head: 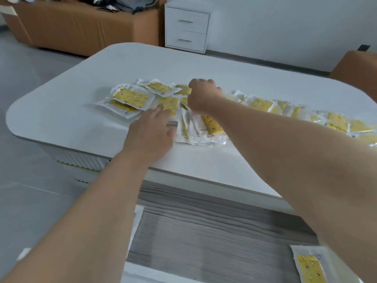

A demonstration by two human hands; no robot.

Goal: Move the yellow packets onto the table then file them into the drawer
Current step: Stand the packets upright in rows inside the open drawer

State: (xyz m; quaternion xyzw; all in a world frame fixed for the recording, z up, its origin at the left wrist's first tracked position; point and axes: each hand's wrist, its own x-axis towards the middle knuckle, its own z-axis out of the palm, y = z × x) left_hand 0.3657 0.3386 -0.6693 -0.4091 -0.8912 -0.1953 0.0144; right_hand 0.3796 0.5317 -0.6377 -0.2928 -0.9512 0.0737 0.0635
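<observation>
Left hand [151, 129], grip wide, pins yellow packets [130, 98] to the table [61, 111], likely for gathering; right hand [202, 94] curls, hold unclear.

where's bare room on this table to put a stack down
Free: on the table, the far half behind the yellow packets, the left end, and the near strip beside the drawer. Crowded: the packet band from centre to the right edge.
</observation>
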